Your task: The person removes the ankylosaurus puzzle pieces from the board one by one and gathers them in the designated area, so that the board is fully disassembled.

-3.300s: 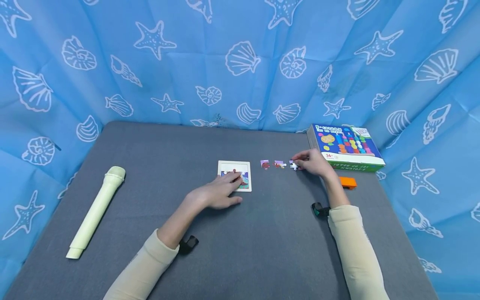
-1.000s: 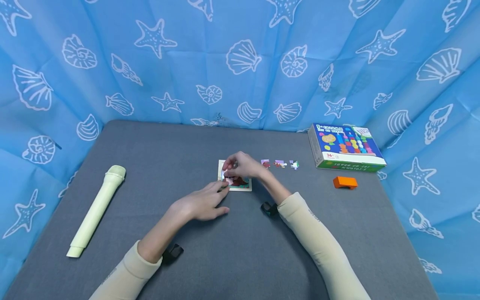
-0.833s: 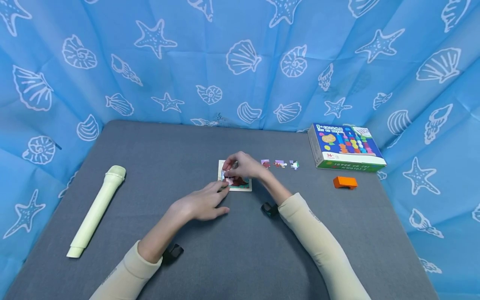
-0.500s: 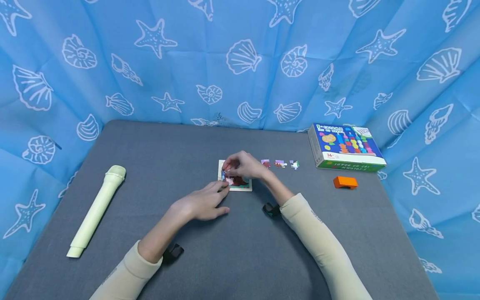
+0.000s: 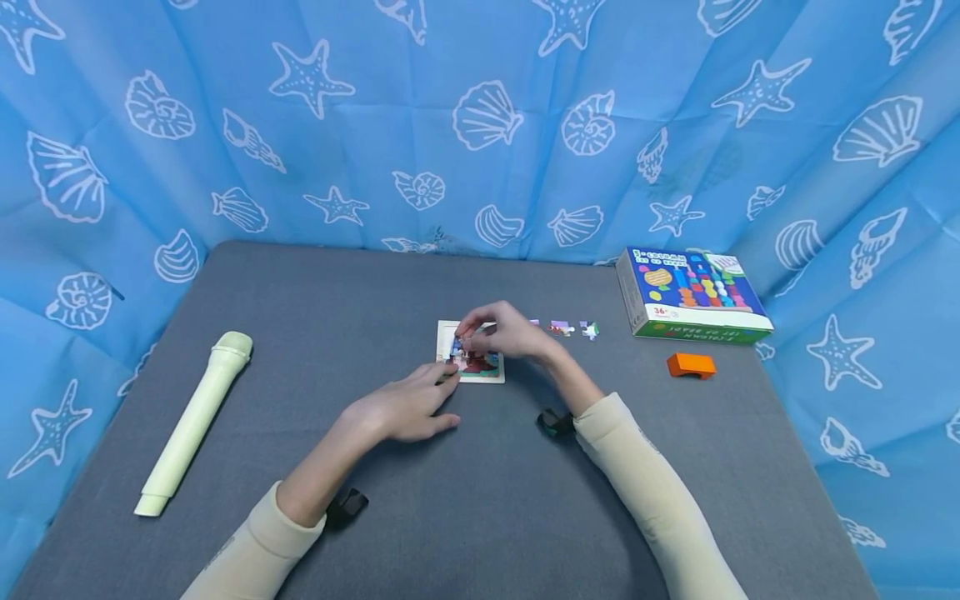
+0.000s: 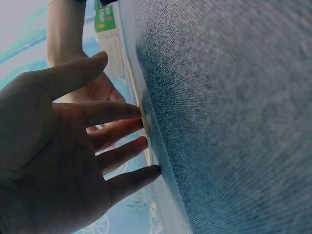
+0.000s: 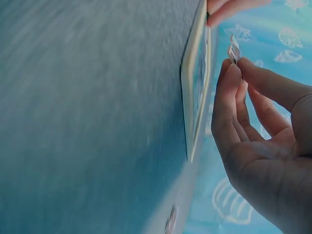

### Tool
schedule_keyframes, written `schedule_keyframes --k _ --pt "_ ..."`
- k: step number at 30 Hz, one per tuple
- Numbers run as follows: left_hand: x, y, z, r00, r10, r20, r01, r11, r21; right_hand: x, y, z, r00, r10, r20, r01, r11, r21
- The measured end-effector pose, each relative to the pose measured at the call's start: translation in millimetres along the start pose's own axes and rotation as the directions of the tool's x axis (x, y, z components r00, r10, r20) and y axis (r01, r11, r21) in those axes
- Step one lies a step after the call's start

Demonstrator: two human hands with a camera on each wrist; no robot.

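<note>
A small square puzzle tray [image 5: 491, 380] with a pale rim and a partly filled picture lies mid-table. My left hand [image 5: 401, 408] rests its extended fingers on the tray's near left edge. Just above the tray, my right hand [image 5: 506, 332] pinches a small jigsaw piece [image 7: 235, 48] between thumb and fingertips; the right wrist view shows it tilted and apart from the tray. To the right lie loose jigsaw pieces, one with red and purple [image 5: 561, 328] and one with white and green [image 5: 589, 331]. Another is mostly hidden behind my right hand.
A blue and green bead-game box [image 5: 697, 296] stands at the back right, with an orange arched block [image 5: 691, 365] in front of it. A pale green toy microphone [image 5: 197, 421] lies at the left. A blue shell-patterned curtain [image 5: 420, 125] borders the grey table [image 5: 465, 500].
Over three seconds, my right hand has gone from the loose pieces to the tray. In the last half second it has shifted slightly right with a piece pinched. My left hand stays put lately.
</note>
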State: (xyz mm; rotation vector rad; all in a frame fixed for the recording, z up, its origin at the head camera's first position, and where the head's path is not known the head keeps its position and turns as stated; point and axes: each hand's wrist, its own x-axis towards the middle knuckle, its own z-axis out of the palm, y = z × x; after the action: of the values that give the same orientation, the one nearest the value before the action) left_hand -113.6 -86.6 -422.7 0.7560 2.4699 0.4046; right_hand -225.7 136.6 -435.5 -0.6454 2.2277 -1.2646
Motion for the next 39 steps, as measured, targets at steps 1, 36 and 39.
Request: schedule_keyframes --k 1,36,39 --pt "0.2 0.3 -0.1 1.0 -0.002 0.001 0.002 1.0 0.0 -3.3 0.6 -2.6 1.0 0.001 -0.006 -0.001 1.0 -0.007" --pt "0.8 1.7 2.9 1.0 0.002 -0.028 -0.002 1.0 0.002 -70.4 50.5 -63.4 0.992 0.092 -0.083 -0.106 0.979 -0.174" --pt "1.1 1.7 2.7 1.0 -0.002 -0.027 0.002 1.0 0.003 -71.4 49.0 -62.9 0.993 0.091 -0.077 -0.104 0.978 -0.18"
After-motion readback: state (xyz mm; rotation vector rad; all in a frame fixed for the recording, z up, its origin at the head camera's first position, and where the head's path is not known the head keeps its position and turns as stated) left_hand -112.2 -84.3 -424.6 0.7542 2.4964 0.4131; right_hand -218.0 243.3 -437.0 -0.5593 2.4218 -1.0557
